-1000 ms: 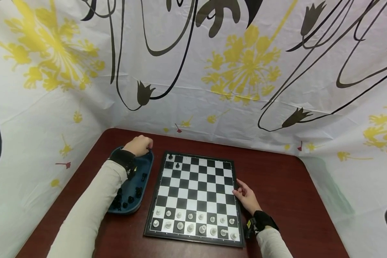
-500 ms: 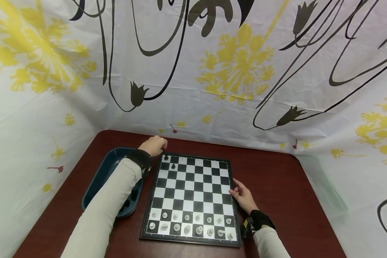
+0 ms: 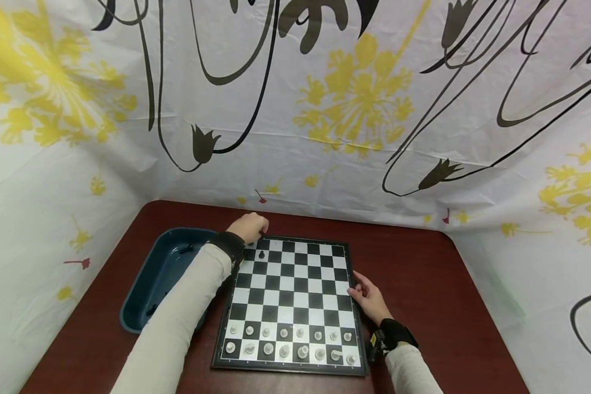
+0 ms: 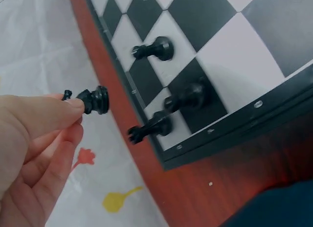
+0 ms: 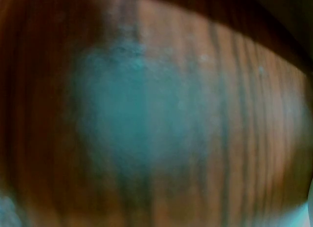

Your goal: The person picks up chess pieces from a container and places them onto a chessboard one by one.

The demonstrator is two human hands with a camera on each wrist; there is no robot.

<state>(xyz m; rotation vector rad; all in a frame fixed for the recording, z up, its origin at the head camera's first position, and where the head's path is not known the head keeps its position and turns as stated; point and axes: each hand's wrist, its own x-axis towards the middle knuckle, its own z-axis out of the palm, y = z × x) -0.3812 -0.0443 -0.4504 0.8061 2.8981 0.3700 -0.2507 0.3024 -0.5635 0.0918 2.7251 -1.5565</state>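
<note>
My left hand (image 3: 248, 227) is over the far left corner of the chessboard (image 3: 293, 284). Between thumb and fingers it pinches a black chess piece (image 4: 101, 100), base toward the board; the thumb covers part of its upper half. Beneath, in the left wrist view, stand a black rook (image 4: 146, 128) on the corner square, a blurred black piece (image 4: 188, 97) beside it and a black pawn (image 4: 155, 49). My right hand (image 3: 369, 298) rests at the board's right edge, thumb touching the frame, fingers loosely bent. The right wrist view is a blur of brown and teal.
Left of the board is a blue tray (image 3: 128, 303) holding black pieces, partly hidden by my left sleeve (image 3: 172, 323). White chess pieces (image 3: 284, 350) fill the two near rows. A patterned cloth (image 3: 285, 180) hangs behind the reddish-brown table (image 3: 404, 257).
My left hand has moved right from above the tray to the board's far left corner, carrying the black chess piece. My right hand has stayed at the board's edge. The head view has shifted slightly.
</note>
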